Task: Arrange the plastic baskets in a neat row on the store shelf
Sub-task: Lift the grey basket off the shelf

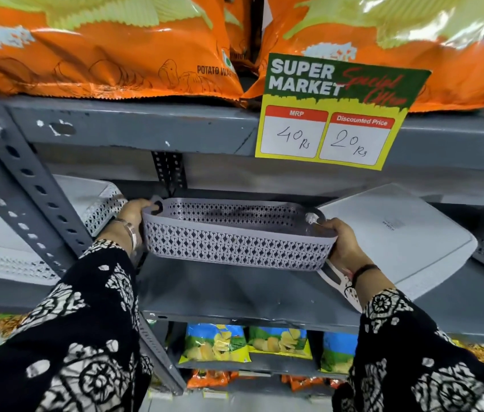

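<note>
1. The grey metal shelf (234,295) fills the middle of the view, with a perforated upright post (23,197) slanting down its left side and the board above it close overhead.
2. Large orange crisp bags (101,46) crowd the upper shelf, their bottom edges hanging over its front lip.
3. A pale grey basket (407,233) lies overturned and tilted, base up, just right of the held one. Its low corner pokes out under the right wrist, in the way of the free shelf space on that side.
4. A white lattice basket (98,203) sits to the left, partly hidden behind the post, close to the left hand.
5. The lilac lattice basket (234,245) is held between both hands over the shelf's middle, roughly level; whether its base touches the board cannot be told.
6. A yellow-and-green price sign (338,114) hangs from the upper shelf edge, directly above the held basket.
7. Small blue-and-yellow snack packets (217,343) stand on the shelf below.
8. The left hand (133,215) is closed around the basket's left handle end.
9. The right hand (341,239) is closed on the right end, thumb over the rim.
</note>
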The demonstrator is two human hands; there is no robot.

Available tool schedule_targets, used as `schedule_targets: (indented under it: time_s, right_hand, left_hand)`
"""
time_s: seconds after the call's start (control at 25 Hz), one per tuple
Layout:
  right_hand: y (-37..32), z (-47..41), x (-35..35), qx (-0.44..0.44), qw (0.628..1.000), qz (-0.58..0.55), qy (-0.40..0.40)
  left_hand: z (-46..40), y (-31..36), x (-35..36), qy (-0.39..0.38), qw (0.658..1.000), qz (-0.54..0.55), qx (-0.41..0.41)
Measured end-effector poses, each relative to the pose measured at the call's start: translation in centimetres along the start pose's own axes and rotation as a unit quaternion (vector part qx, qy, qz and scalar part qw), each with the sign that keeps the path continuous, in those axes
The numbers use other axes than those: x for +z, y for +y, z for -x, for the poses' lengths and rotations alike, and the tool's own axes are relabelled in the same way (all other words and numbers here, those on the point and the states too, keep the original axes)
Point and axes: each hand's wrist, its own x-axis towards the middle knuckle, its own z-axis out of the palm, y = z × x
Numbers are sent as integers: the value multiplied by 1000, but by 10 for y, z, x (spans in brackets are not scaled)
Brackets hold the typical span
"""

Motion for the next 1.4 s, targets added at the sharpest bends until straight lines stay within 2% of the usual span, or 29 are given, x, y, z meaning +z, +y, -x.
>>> schedule_targets:
  time_s: [0.08, 0.2, 0.28, 0.36, 0.48, 0.6, 0.8, 0.88, 0.92, 1.0, 1.04, 1.16, 1.28, 1.4]
  right_hand:
    - [-1, 1, -4, -8, 1000, 23, -13]
    - [8, 2, -2, -19, 992, 122, -29]
    - [18, 3, -1, -29, 985, 170, -24]
    - [26, 0, -2, -45, 978, 203, -21]
    - [33, -2, -4, -31, 973, 226, -16]
    - [38, -2, -6, -17, 971, 237, -20]
    - [41, 4, -4, -34, 964, 265, -13]
    - [36, 0, -3, -64, 955, 288, -19]
    - [28, -1, -3, -86, 952, 295, -13]
    - [6, -3, -8, -132, 941, 313, 21]
    - [-6, -4, -15, -147, 937, 316, 40]
    - [-37, -7, -69, -163, 922, 341, 83]
    - [-57, -14, -144, -170, 908, 361, 129]
    - [-78, -27, -205, -157, 885, 413, 145]
  left_hand:
    - [-2, 7, 3, 7, 991, -136, 0]
    - [-7, 8, 9, 82, 928, -364, -1]
    - [-9, 2, 14, 87, 898, -432, 0]
    - [-11, -11, 16, 67, 904, -421, -9]
    - [-16, -27, 14, 72, 947, -312, -24]
    - [-20, -40, 14, 72, 959, -270, -40]
    - [-16, -52, 19, 120, 953, -277, 5]
    - [-8, -50, 24, 175, 932, -318, 21]
    - [-5, -47, 31, 200, 904, -376, 35]
    - [4, -39, 57, 205, 855, -464, 106]
    - [7, -37, 78, 193, 853, -463, 145]
    - [28, -39, 162, 133, 880, -407, 208]
    - [54, -58, 245, 67, 887, -397, 226]
    - [70, -85, 300, 73, 888, -390, 235]
